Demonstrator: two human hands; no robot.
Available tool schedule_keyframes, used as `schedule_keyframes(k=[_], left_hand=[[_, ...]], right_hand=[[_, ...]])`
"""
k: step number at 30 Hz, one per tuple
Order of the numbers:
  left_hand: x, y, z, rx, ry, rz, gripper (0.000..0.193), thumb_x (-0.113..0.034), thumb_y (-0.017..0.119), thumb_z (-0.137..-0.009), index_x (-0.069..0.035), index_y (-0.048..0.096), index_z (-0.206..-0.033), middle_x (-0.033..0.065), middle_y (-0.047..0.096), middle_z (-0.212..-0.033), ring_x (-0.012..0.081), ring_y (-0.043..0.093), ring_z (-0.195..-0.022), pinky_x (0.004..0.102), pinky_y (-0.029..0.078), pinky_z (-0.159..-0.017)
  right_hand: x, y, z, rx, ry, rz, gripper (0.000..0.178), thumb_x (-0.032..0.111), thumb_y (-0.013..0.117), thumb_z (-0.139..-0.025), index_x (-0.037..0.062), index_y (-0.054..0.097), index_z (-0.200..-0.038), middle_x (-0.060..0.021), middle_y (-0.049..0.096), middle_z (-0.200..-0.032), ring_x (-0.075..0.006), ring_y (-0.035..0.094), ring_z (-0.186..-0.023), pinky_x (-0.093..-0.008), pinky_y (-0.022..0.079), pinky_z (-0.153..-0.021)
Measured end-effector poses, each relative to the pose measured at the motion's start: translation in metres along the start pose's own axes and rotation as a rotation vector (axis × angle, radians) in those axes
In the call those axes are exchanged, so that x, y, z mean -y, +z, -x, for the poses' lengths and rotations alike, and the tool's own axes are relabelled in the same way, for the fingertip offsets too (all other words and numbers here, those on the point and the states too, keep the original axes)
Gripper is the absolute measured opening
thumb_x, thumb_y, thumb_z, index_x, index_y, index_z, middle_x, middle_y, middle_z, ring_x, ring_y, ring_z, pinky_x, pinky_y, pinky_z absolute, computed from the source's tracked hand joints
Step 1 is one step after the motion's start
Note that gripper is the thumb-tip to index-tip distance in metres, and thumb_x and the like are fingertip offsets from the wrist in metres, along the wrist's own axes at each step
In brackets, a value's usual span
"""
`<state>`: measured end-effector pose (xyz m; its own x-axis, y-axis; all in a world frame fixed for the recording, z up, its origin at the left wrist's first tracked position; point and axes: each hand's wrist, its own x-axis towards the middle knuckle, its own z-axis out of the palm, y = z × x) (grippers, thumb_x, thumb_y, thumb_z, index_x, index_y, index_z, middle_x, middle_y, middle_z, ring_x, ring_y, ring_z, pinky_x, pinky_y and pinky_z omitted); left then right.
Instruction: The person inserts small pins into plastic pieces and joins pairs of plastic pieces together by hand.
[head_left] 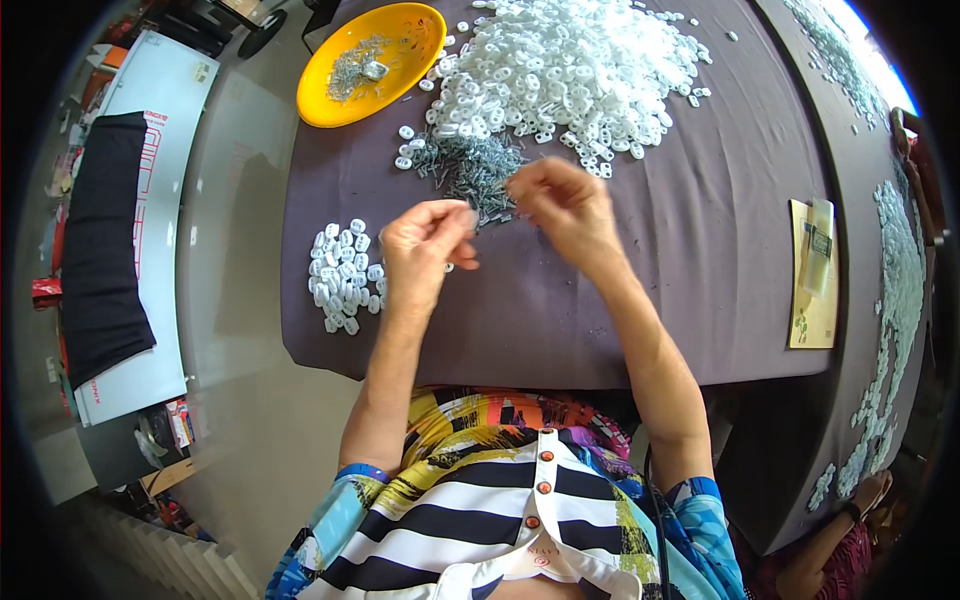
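Note:
My left hand [425,250] is closed in a pinch above the table, with a small white plastic piece [469,216] showing faintly at the fingertips. My right hand [568,208] is also pinched, at the edge of a heap of thin metal pins [478,170]; anything between its fingertips is too small to make out. Beyond the pins spreads a large heap of white oval plastic pieces [570,75] with holes in them. Left of my left hand lies a smaller group of similar white pieces [343,275].
At the far left of the table stands a yellow plate [425,75] with metal pins in it. A clear-wrapped package [818,250] lies on a tan sheet [812,325] at the right. More white pieces [890,290] cover another table, where a person's arm [830,540] shows.

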<state>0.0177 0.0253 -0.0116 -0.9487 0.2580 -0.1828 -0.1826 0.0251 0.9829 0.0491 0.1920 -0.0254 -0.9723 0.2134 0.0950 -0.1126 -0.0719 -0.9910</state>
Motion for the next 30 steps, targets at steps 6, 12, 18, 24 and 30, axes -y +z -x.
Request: schedule_keyframes(k=[6,12,18,24,30], left_hand=[[-0.001,-0.065,-0.002,-0.099,-0.084,-0.53,0.013,-0.011,0.059,-0.08,0.0,0.064,-0.085,0.0027,0.056,-0.06,0.0032,0.046,-0.043,0.017,0.04,-0.037],[0.008,-0.084,-0.004,-0.133,-0.001,-0.791,0.014,-0.009,0.064,-0.075,0.001,0.063,-0.084,-0.001,0.054,-0.059,0.0019,0.042,-0.045,0.0176,0.033,-0.04],[0.001,-0.063,-0.004,-0.18,0.15,-0.67,0.011,-0.005,0.061,-0.078,0.004,0.061,-0.085,-0.0016,0.054,-0.065,0.0025,0.044,-0.056,0.0172,0.035,-0.049],[0.011,-0.042,-0.001,-0.105,0.125,-0.597,0.01,-0.006,0.061,-0.079,0.004,0.061,-0.082,-0.0024,0.054,-0.063,0.0029,0.044,-0.053,0.0178,0.035,-0.049],[0.0,-0.011,0.009,-0.053,0.395,-0.893,0.01,-0.007,0.066,-0.072,0.0,0.061,-0.078,0.0028,0.054,-0.07,0.0112,0.048,-0.056,0.0245,0.04,-0.05]], right_hand=[[0.011,-0.061,-0.001,-0.22,-0.2,0.88,0.007,0.008,0.061,-0.075,0.0037,0.062,-0.08,-0.0076,0.052,-0.072,-0.0177,0.052,-0.062,-0.0289,0.041,-0.058],[0.007,-0.087,0.007,-0.147,-0.141,0.94,0.007,0.005,0.062,-0.073,0.0028,0.061,-0.079,-0.0055,0.052,-0.07,-0.0141,0.049,-0.065,-0.0258,0.04,-0.059],[0.008,-0.096,0.001,-0.283,0.178,-0.325,0.008,0.012,0.054,-0.084,0.0042,0.056,-0.086,0.0004,0.053,-0.072,-0.0089,0.047,-0.064,-0.0229,0.039,-0.062],[0.01,-0.116,-0.007,-0.259,0.268,-1.225,0.013,0.012,0.046,-0.085,0.0057,0.057,-0.086,-0.0096,0.058,-0.094,-0.0228,0.051,-0.092,-0.0412,0.034,-0.088],[0.016,-0.125,-0.006,-0.348,0.294,-1.344,0.008,0.012,0.055,-0.081,0.0064,0.06,-0.083,-0.0093,0.053,-0.099,-0.0195,0.048,-0.09,-0.0384,0.036,-0.085]])
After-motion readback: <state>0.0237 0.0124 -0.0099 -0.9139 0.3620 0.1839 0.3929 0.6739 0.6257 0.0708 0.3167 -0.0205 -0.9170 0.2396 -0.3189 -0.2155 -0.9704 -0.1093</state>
